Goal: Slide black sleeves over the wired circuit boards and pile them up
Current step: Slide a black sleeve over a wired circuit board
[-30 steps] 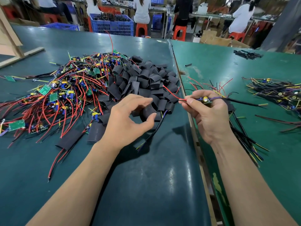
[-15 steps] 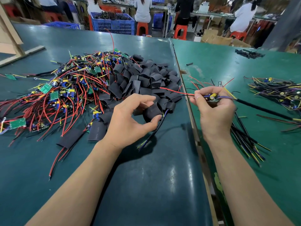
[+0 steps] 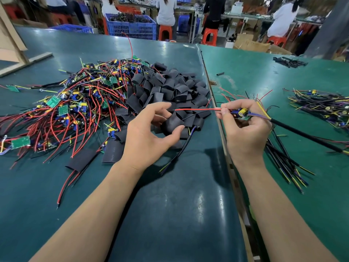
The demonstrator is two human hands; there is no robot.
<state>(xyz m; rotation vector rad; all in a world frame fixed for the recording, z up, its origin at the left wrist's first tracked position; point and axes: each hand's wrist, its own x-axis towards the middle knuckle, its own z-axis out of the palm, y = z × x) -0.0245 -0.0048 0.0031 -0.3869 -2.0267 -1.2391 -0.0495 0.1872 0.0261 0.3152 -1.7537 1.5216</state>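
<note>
My left hand (image 3: 149, 137) holds a black sleeve (image 3: 172, 121) between thumb and curled fingers, just above the near edge of the heap of loose black sleeves (image 3: 170, 89). My right hand (image 3: 245, 133) pinches a small wired circuit board (image 3: 241, 113) with blue and yellow parts. Its red and black wires (image 3: 196, 110) stretch left, their tips close to the held sleeve. A black cable from the board trails off to the right. A large tangle of bare wired boards (image 3: 75, 103) lies at the left.
The dark green table (image 3: 170, 214) meets a lighter green table (image 3: 311, 186) along a seam under my right wrist. Black cables (image 3: 283, 159) lie below my right hand, and another bundle of boards and wires (image 3: 324, 108) at far right. Blue crates and seated people are behind.
My right hand has turned the board so that its red and black wires point left, and their tips have come closer to the sleeve in my left hand.
</note>
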